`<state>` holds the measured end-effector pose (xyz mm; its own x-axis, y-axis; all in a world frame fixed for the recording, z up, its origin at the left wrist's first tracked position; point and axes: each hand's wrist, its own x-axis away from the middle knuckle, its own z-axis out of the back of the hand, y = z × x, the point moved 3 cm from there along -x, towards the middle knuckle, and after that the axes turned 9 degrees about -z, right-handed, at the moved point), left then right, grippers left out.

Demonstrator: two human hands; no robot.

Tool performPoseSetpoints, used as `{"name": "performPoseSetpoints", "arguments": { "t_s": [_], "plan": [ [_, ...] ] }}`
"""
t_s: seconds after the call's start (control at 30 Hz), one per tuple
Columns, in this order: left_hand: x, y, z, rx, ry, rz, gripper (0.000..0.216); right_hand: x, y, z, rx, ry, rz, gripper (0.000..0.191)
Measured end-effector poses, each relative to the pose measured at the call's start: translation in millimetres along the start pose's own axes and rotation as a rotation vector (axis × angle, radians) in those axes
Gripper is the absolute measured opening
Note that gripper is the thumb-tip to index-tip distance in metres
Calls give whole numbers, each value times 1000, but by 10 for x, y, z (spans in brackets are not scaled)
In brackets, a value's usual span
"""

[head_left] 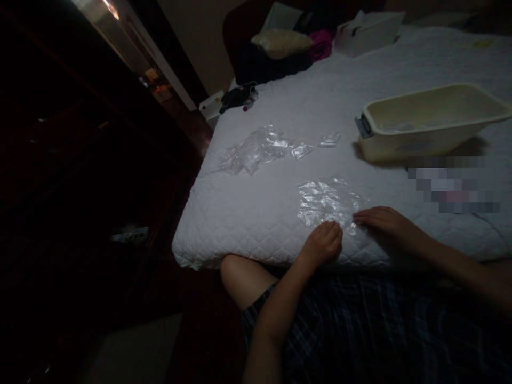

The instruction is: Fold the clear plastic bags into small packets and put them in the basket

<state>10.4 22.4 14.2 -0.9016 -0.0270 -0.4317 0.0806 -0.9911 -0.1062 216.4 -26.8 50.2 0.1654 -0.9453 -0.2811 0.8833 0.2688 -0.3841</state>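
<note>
Now, left hand point(326, 242): it is resting at the near edge of the crumpled clear plastic point(322, 200), its fingers curling downward; the back of the hand is hiding the fingertips, so one cannot tell whether they are pinching the film.
Right hand point(378, 218): it is reaching in from the right with its fingers lying close together, their tips touching or just meeting the plastic's right side; whether they are grasping it, one cannot tell.
Crumpled clear plastic: it is lying on the white quilted bed cover point(240, 213), near the edge beside the person, spreading away from the hands and catching the light in creases.
Other film: a larger heap of clear plastic point(260, 149) is lying farther off to the left, with a small clear piece point(330, 140) sitting to its right.
Tub: a cream tub point(424, 144) with a grey handle point(364, 127) is standing on the bed to the right, something clear and shiny lying inside.
Far side: a white box point(368, 34) is standing near a magenta roll point(320, 45) and a pale, plump bundle point(282, 42).
Person: they are sitting against the bed, plaid cloth point(340, 325) covering the lap and one bare knee point(240, 274) showing.
</note>
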Motion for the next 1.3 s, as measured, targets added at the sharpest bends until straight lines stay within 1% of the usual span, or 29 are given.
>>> {"name": "performPoseSetpoints", "arguments": {
  "t_s": [0.1,0.17,0.33,0.4,0.5,0.6,0.73,0.97,1.1,1.2,1.3],
  "plan": [
    [-4,3,-3,1,-33,-4,33,-22,-15,-9,25,-1,-5,30],
    [-10,4,7,-2,-31,-8,33,-41,-40,-10,43,10,-6,29],
    [-31,3,57,-13,46,-12,30,-118,-132,-8,101,61,-11,29],
    [-37,5,72,-19,57,-9,29,-158,-161,-18,128,74,-27,29],
    [-43,9,81,-21,25,-12,29,-217,-184,-48,139,110,-59,29],
    [-47,7,86,-25,1,-7,30,-264,-192,-89,150,144,-121,30],
    [-50,3,83,-25,14,-3,32,-303,-233,-124,176,146,-163,30],
    [-44,12,67,-47,45,-9,32,-331,-314,-162,191,171,-34,22],
    [-45,17,64,-57,-9,-22,33,-358,-340,-216,203,147,61,25],
    [-43,17,59,-64,-31,-24,33,-384,-357,-243,235,120,79,25],
    [-38,18,63,-84,3,-32,34,-405,-379,-245,243,98,74,25]
  ]
}}
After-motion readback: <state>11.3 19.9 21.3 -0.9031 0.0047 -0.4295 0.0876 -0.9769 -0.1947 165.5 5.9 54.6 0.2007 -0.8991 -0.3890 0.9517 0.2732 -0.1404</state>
